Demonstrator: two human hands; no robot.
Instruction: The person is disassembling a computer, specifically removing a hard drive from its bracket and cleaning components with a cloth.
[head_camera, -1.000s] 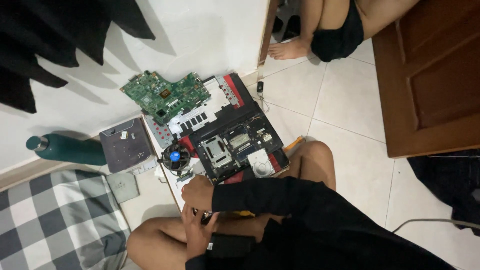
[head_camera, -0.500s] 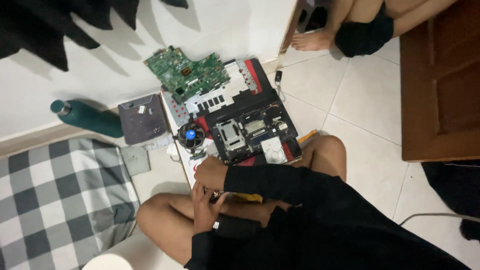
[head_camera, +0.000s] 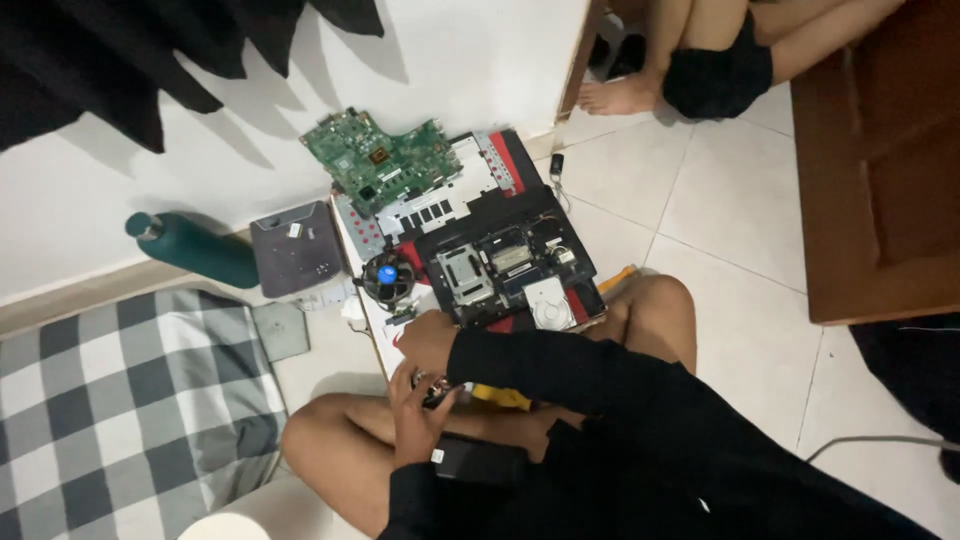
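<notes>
2 hands, left hand (head_camera: 415, 425) and right hand (head_camera: 428, 342), grip pinching small dark part (head_camera: 437, 392) between them, over lap.

Whatever small dark thing (head_camera: 437, 392) sits between the left hand (head_camera: 418, 420) and the right hand (head_camera: 428, 341) is too small and covered to make out; whether either grip closes on it I cannot tell. The other person (head_camera: 700, 60) at the upper right is cut off by the top edge. The checked cushion (head_camera: 110, 410) runs off the lower left.
</notes>
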